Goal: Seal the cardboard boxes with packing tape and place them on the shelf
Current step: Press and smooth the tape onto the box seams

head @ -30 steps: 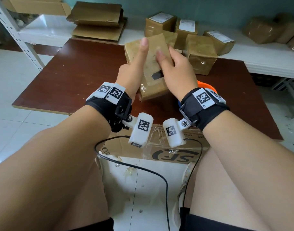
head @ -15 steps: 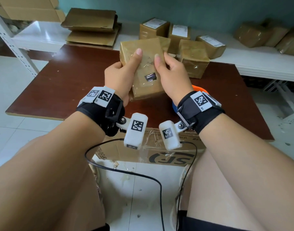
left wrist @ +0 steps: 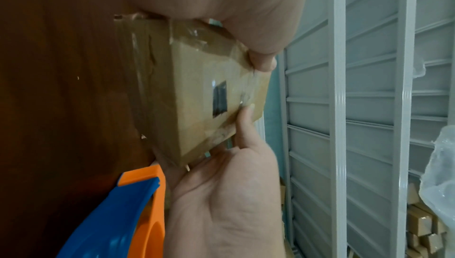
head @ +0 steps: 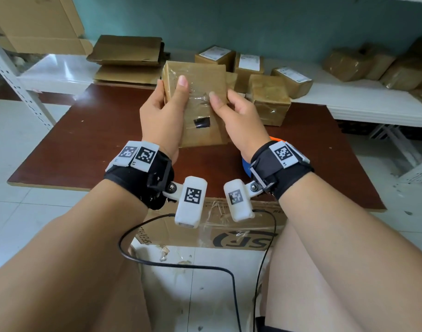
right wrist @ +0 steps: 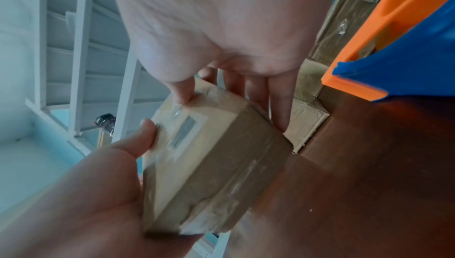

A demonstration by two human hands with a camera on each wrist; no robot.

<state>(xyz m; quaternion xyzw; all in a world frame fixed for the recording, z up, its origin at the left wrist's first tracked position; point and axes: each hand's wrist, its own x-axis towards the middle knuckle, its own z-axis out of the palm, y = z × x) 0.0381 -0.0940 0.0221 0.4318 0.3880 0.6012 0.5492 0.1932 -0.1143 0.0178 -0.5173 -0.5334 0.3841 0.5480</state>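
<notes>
Fingers of left hand (head: 161,116) and right hand (head: 238,121) curled around the taped cardboard box (head: 200,109), thumbs on top.

Both hands, the left hand (head: 161,118) and the right hand (head: 241,121), were taken up with the taped box (head: 200,104) held above the brown table (head: 85,144); the tabletop to the left of them lay bare, open to a reach; straight ahead the white shelf (head: 349,106) was crowded with sealed boxes (head: 270,101), one just beyond the held box; flattened cardboard (head: 128,58) filled the shelf's left part; the tape dispenser (left wrist: 128,213) lay close under the right wrist; a shelf upright (head: 20,85) stood at far left.
</notes>
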